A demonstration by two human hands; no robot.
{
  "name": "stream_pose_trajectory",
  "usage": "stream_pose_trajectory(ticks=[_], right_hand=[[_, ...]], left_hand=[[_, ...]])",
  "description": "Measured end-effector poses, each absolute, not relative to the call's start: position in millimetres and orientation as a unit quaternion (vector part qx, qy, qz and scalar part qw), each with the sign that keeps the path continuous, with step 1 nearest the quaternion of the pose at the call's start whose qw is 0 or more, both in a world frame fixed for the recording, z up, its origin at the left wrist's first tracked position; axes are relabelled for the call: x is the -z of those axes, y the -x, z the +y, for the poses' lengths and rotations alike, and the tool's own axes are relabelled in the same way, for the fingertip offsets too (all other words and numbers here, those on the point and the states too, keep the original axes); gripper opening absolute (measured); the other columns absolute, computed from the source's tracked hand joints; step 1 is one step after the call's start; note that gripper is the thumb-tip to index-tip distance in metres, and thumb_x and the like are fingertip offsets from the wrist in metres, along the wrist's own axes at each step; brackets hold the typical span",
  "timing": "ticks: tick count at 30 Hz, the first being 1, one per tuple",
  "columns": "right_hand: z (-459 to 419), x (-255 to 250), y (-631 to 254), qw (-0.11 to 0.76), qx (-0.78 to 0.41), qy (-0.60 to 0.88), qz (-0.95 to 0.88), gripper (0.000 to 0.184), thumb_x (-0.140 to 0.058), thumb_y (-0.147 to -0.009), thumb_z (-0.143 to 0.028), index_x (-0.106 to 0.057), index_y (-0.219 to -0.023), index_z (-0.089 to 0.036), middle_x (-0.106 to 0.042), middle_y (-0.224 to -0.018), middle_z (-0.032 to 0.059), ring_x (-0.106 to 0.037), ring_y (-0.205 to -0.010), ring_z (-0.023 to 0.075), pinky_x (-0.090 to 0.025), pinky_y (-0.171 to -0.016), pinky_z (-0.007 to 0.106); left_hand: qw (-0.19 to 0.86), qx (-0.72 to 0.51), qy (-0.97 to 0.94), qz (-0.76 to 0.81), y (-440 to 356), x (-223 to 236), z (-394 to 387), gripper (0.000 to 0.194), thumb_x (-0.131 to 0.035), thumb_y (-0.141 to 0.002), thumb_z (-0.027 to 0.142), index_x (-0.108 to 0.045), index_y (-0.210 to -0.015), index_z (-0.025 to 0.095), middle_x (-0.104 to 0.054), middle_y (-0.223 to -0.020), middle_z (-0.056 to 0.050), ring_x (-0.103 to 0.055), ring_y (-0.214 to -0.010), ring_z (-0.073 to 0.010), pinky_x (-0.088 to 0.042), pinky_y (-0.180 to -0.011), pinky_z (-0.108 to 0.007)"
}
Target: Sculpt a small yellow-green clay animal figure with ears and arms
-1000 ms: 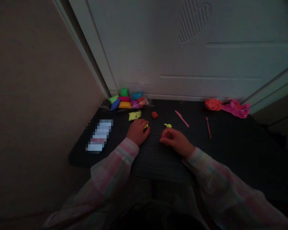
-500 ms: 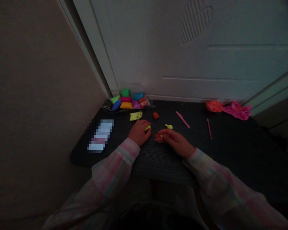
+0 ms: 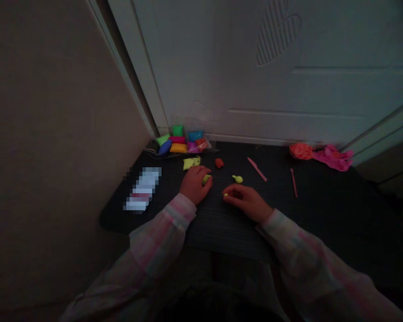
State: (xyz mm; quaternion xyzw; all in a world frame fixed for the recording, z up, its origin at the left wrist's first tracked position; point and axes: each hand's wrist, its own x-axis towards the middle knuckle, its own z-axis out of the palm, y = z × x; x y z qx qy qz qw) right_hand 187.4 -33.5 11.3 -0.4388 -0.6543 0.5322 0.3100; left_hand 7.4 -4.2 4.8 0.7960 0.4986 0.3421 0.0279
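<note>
My left hand [image 3: 195, 184] is curled around a lump of yellow modelling clay [image 3: 206, 179], which shows between thumb and fingers. Between the fingertips of my right hand [image 3: 244, 201] is pinched a small yellow clay bit [image 3: 225, 195], held just above the dark table. Beyond the right hand lies a yellow clay piece [image 3: 237, 179], round with a thin stub on its left. A red clay lump [image 3: 219, 163] sits further back. Just behind my left hand is a yellow clay packet [image 3: 191, 163], its top crumpled.
Coloured clay packets [image 3: 178, 147] lie in a clear bag at the back left. A pink plastic knife [image 3: 257, 169] and a thin pink tool [image 3: 294, 182] are on the right. Pink petal-like items [image 3: 334, 157] rest by the white door [image 3: 201, 53]. A pixelated bright rectangle [image 3: 143, 188] is at left.
My right hand's fingers have closed into a pinch on the small clay bit, which lay on the fingers before. The left hand keeps its grip. The view has shifted slightly.
</note>
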Motion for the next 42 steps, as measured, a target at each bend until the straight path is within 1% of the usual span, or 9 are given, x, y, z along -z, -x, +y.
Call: stream_pose_trajectory(ticks=[3,7,12,15,21,30,33,38,42], right_hand=[[-33,-13,-189,0.309,-0.511,0.444,-0.668,0.019,-0.053,-0.072,-0.035,-0.058,-0.080,-0.019,-0.058,-0.067,-0.0004,-0.053,-0.064,0.0127,-0.041,-0.063,0.028],[-32,-15,-188,0.333,-0.486,0.464,-0.661,0.016,-0.058,-0.068,-0.035,-0.058,-0.071,-0.019,-0.057,-0.066,-0.0013,-0.051,-0.062,0.0123,-0.040,-0.060,0.027],[-32,-19,-185,0.374,-0.538,0.457,-0.601,0.020,-0.062,-0.064,-0.033,-0.057,-0.079,-0.020,-0.059,-0.071,-0.0011,-0.054,-0.067,0.0123,-0.041,-0.064,0.027],[-31,-22,-185,0.381,-0.559,0.446,-0.586,0.018,-0.059,-0.067,-0.035,-0.056,-0.075,-0.019,-0.057,-0.063,-0.0023,-0.052,-0.062,0.0108,-0.040,-0.063,0.026],[-28,-21,-184,0.387,-0.606,0.436,-0.541,0.023,-0.063,-0.062,-0.037,-0.050,-0.063,-0.018,-0.050,-0.054,-0.0060,-0.045,-0.050,0.0071,-0.037,-0.053,0.023],[-28,-19,-185,0.362,-0.602,0.442,-0.558,0.016,-0.060,-0.067,-0.032,-0.062,-0.070,-0.016,-0.059,-0.059,-0.0026,-0.049,-0.057,0.0074,-0.037,-0.058,0.023],[-27,-15,-185,0.372,-0.629,0.428,-0.532,0.019,-0.061,-0.066,-0.034,-0.063,-0.073,-0.017,-0.060,-0.062,-0.0018,-0.051,-0.058,0.0080,-0.038,-0.058,0.023],[-26,-7,-184,0.397,-0.683,0.388,-0.475,0.028,-0.056,-0.069,-0.043,-0.063,-0.072,-0.016,-0.062,-0.066,0.0005,-0.054,-0.060,0.0086,-0.038,-0.058,0.023],[-27,-11,-184,0.383,-0.660,0.407,-0.502,0.019,-0.060,-0.068,-0.035,-0.062,-0.069,-0.016,-0.059,-0.061,-0.0018,-0.051,-0.056,0.0067,-0.037,-0.055,0.022]], left_hand=[[0.026,-0.360,-0.794,0.489,-7,-6,-5,0.018,-0.046,-0.076,0.023,-0.058,-0.086,0.016,-0.059,-0.086,-0.007,-0.050,-0.088,-0.0178,-0.042,-0.082,-0.034],[0.039,-0.389,-0.795,0.464,-10,-10,-9,0.017,-0.046,-0.076,0.023,-0.059,-0.083,0.016,-0.060,-0.082,-0.006,-0.052,-0.085,-0.0165,-0.043,-0.080,-0.033],[0.161,-0.395,-0.805,0.412,-17,-15,-20,0.024,-0.052,-0.074,0.027,-0.059,-0.093,0.015,-0.062,-0.086,-0.007,-0.057,-0.077,-0.0126,-0.048,-0.069,-0.026],[0.202,-0.390,-0.814,0.380,-20,-16,-24,0.028,-0.054,-0.072,0.030,-0.058,-0.097,0.017,-0.063,-0.090,-0.006,-0.058,-0.078,-0.0124,-0.049,-0.068,-0.026],[0.180,-0.402,-0.823,0.358,-23,-15,-25,0.025,-0.058,-0.069,0.030,-0.062,-0.090,0.017,-0.063,-0.088,-0.007,-0.057,-0.082,-0.0135,-0.048,-0.073,-0.027],[0.175,-0.420,-0.819,0.348,-21,-10,-21,0.017,-0.056,-0.072,0.024,-0.064,-0.083,0.015,-0.064,-0.079,-0.006,-0.058,-0.075,-0.0128,-0.048,-0.068,-0.026],[0.205,-0.418,-0.806,0.364,-21,-13,-21,0.013,-0.056,-0.071,0.022,-0.064,-0.078,0.015,-0.063,-0.078,-0.006,-0.057,-0.074,-0.0123,-0.047,-0.067,-0.025],[0.287,-0.391,-0.770,0.414,-22,-21,-21,0.011,-0.055,-0.071,0.023,-0.061,-0.074,0.014,-0.061,-0.078,-0.004,-0.051,-0.061,-0.0087,-0.042,-0.054,-0.021],[0.314,-0.371,-0.767,0.418,-23,-22,-21,0.012,-0.055,-0.071,0.024,-0.060,-0.073,0.013,-0.058,-0.075,-0.003,-0.047,-0.057,-0.0077,-0.039,-0.054,-0.022]])
